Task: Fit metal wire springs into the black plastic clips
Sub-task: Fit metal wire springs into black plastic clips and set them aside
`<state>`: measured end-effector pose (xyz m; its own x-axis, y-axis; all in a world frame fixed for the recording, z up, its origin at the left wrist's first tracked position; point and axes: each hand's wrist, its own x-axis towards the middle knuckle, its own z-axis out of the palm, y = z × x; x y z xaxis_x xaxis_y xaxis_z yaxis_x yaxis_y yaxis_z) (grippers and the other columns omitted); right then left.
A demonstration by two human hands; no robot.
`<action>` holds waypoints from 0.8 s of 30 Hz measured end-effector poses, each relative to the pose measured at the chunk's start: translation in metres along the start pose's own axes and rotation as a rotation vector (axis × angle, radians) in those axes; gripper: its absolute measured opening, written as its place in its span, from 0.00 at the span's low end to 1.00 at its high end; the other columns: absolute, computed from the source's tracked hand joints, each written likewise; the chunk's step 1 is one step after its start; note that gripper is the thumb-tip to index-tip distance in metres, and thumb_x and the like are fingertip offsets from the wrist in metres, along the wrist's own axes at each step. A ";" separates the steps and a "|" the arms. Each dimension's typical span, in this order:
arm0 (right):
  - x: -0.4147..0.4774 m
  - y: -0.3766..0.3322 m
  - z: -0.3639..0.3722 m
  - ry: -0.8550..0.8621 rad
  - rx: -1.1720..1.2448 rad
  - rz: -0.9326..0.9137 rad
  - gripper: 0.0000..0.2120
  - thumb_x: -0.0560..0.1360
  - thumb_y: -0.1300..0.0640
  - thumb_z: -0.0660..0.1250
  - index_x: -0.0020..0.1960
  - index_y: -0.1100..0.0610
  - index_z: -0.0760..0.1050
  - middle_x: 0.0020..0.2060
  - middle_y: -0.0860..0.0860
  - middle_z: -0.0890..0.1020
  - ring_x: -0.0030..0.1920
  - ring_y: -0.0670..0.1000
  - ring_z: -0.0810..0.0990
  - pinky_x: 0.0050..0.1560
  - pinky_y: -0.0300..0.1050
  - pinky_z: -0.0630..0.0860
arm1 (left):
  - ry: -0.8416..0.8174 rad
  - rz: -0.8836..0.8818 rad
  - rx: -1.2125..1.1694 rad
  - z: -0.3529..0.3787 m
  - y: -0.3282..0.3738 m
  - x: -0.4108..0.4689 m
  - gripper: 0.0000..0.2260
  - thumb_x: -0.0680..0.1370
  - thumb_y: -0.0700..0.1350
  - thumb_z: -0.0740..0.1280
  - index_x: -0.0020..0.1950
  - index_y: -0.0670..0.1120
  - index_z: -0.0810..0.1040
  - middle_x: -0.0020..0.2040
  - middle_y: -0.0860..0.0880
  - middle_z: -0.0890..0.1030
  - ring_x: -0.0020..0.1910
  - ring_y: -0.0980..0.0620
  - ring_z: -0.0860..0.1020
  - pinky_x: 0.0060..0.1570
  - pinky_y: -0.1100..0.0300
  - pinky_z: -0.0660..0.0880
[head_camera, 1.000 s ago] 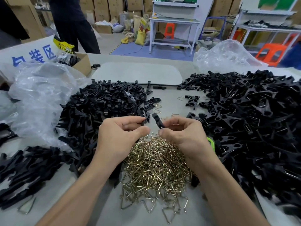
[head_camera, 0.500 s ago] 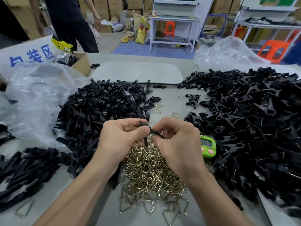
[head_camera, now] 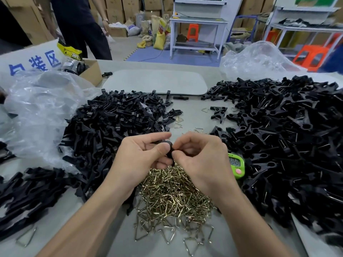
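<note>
I'm watching the left hand (head_camera: 141, 158) and right hand (head_camera: 202, 162) both curling round and pinching one black plastic clip (head_camera: 169, 148) between them, holding it just above the heap of wire springs (head_camera: 170, 197)

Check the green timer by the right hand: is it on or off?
On: the timer shows dark digits on its display, though they are too blurred to read.
</note>
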<state>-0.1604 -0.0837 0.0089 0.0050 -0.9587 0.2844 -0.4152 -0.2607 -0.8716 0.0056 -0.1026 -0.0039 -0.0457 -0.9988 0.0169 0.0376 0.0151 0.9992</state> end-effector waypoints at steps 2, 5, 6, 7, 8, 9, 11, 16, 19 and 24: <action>0.001 0.000 0.000 -0.020 0.018 0.009 0.09 0.69 0.64 0.78 0.41 0.50 0.84 0.35 0.44 0.86 0.36 0.42 0.85 0.39 0.34 0.81 | 0.025 0.029 0.021 0.000 0.001 0.000 0.07 0.77 0.35 0.73 0.53 0.43 0.88 0.36 0.38 0.86 0.30 0.50 0.84 0.30 0.63 0.80; 0.001 0.000 0.002 -0.059 0.095 0.076 0.10 0.70 0.63 0.79 0.42 0.51 0.81 0.37 0.45 0.86 0.38 0.44 0.86 0.42 0.40 0.83 | 0.089 0.105 0.079 0.001 0.000 -0.002 0.07 0.75 0.38 0.76 0.48 0.49 0.90 0.41 0.44 0.88 0.38 0.52 0.86 0.39 0.61 0.81; 0.002 0.000 0.003 -0.071 0.115 0.101 0.10 0.71 0.63 0.79 0.42 0.51 0.80 0.37 0.46 0.86 0.39 0.45 0.85 0.44 0.43 0.83 | 0.094 0.122 0.097 0.002 -0.001 -0.003 0.07 0.75 0.40 0.77 0.48 0.51 0.90 0.43 0.47 0.89 0.44 0.53 0.87 0.46 0.59 0.81; 0.002 0.001 0.004 -0.086 0.147 0.128 0.10 0.72 0.63 0.78 0.42 0.52 0.79 0.37 0.47 0.86 0.39 0.46 0.85 0.46 0.48 0.84 | 0.089 0.129 0.093 0.003 -0.001 -0.004 0.07 0.74 0.40 0.77 0.48 0.51 0.90 0.45 0.49 0.89 0.47 0.54 0.87 0.50 0.60 0.80; 0.001 0.001 0.005 -0.102 0.198 0.159 0.10 0.72 0.64 0.78 0.42 0.52 0.78 0.37 0.49 0.87 0.39 0.48 0.85 0.48 0.54 0.82 | 0.077 0.131 0.075 0.004 -0.001 -0.004 0.07 0.74 0.41 0.77 0.48 0.51 0.90 0.45 0.50 0.89 0.47 0.57 0.86 0.49 0.63 0.79; 0.001 0.001 0.005 -0.115 0.258 0.191 0.11 0.72 0.64 0.78 0.43 0.53 0.78 0.37 0.50 0.87 0.39 0.50 0.84 0.50 0.58 0.81 | 0.060 0.131 0.055 0.005 0.000 -0.004 0.07 0.74 0.42 0.76 0.48 0.52 0.90 0.46 0.50 0.89 0.44 0.60 0.85 0.45 0.68 0.78; 0.003 0.002 0.003 -0.127 0.353 0.260 0.12 0.70 0.64 0.78 0.44 0.51 0.78 0.40 0.52 0.88 0.40 0.52 0.85 0.52 0.59 0.80 | 0.001 0.136 0.042 0.002 0.003 -0.003 0.08 0.75 0.44 0.76 0.52 0.55 0.89 0.49 0.52 0.89 0.44 0.62 0.84 0.42 0.71 0.77; 0.010 0.006 -0.007 -0.177 0.581 0.395 0.24 0.65 0.68 0.77 0.58 0.57 0.74 0.35 0.54 0.85 0.35 0.51 0.80 0.44 0.48 0.76 | -0.216 0.232 0.269 -0.013 0.010 0.000 0.17 0.73 0.39 0.76 0.58 0.57 0.88 0.47 0.54 0.88 0.45 0.59 0.84 0.46 0.68 0.78; 0.012 0.008 -0.009 -0.183 0.575 0.414 0.21 0.70 0.68 0.77 0.58 0.55 0.76 0.36 0.53 0.85 0.37 0.53 0.80 0.46 0.51 0.76 | -0.051 0.275 0.401 -0.015 0.006 0.002 0.18 0.69 0.39 0.82 0.50 0.62 0.88 0.37 0.53 0.84 0.35 0.55 0.80 0.39 0.61 0.77; 0.021 0.016 -0.010 0.042 -0.012 0.260 0.07 0.77 0.59 0.72 0.45 0.46 0.82 0.37 0.44 0.86 0.27 0.42 0.74 0.29 0.39 0.71 | 0.333 0.314 0.407 -0.023 0.002 0.008 0.19 0.69 0.44 0.82 0.44 0.71 0.85 0.35 0.59 0.84 0.30 0.63 0.77 0.33 0.70 0.73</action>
<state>-0.1762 -0.1065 0.0053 -0.1409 -0.9877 0.0675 -0.4086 -0.0041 -0.9127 0.0279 -0.1116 -0.0030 0.2227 -0.9035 0.3663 -0.3888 0.2623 0.8832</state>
